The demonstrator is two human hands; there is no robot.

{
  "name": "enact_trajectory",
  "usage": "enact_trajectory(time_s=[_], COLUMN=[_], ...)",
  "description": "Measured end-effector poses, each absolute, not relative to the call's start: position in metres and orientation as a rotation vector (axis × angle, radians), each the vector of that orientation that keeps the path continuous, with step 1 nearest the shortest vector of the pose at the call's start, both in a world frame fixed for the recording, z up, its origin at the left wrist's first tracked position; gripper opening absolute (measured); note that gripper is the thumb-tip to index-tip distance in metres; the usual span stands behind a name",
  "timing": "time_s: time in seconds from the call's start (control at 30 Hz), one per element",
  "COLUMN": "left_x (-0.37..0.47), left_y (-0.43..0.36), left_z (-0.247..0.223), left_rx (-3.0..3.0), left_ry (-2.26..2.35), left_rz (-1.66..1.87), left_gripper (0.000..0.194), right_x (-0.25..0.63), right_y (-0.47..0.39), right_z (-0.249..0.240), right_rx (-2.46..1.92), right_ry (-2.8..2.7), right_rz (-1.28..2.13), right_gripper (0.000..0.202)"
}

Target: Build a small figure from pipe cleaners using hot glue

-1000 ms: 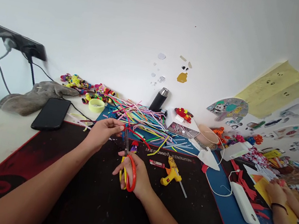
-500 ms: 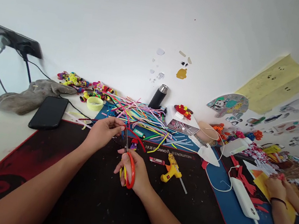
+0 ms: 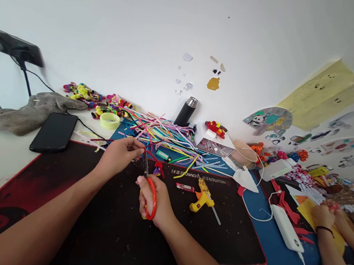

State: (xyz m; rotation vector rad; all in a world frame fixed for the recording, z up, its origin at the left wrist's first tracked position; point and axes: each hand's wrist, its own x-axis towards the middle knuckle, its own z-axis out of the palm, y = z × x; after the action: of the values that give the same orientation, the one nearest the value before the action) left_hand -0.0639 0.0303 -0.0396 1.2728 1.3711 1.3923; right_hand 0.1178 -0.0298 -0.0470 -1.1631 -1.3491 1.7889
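Observation:
My left hand (image 3: 121, 154) pinches a thin red pipe cleaner (image 3: 97, 140) between thumb and fingertips, above the far edge of the black mat. In my right hand (image 3: 162, 203) are scissors (image 3: 154, 194) with red and yellow handles. Their blades point away from me and look closed, right beside my left fingertips. Just behind the blades lies a small purple and red piece (image 3: 157, 169). Whether the blades touch the pipe cleaner is too small to tell.
Behind my hands spreads a pile of coloured pipe cleaners (image 3: 163, 134), with a black thermos (image 3: 186, 112) beyond. A yellow glue gun (image 3: 202, 197) and red lighter (image 3: 185, 187) lie right. A phone (image 3: 54, 133) is left. Another person's hands (image 3: 325, 215) work at far right.
The scissors' handles have come together and the blades closed. The long red strand that curved out right of the blades now shows only as a short red bit near the purple piece.

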Motion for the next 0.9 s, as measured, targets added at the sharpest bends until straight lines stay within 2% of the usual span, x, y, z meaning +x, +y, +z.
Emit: enact_trajectory(time_s=[0.33,0.7,0.9], left_x=[-0.073,-0.087,-0.087], left_y=[0.034,0.036,0.036], left_z=[-0.039,-0.036,-0.033], left_rx=[1.329,1.343,1.345], left_ry=[1.574,1.735,1.762], left_rz=[1.195,1.124,1.094], left_gripper=[0.02,0.009,0.006], right_x=[0.112,0.095,0.094], right_y=[-0.021,-0.012,-0.01], right_z=[-0.038,-0.032,-0.026], right_rx=[-1.237,-1.283,-1.316], right_ry=[-1.358,-1.359,-1.346], right_rz=[1.881,1.949,1.97], right_gripper=[0.052,0.009,0.004])
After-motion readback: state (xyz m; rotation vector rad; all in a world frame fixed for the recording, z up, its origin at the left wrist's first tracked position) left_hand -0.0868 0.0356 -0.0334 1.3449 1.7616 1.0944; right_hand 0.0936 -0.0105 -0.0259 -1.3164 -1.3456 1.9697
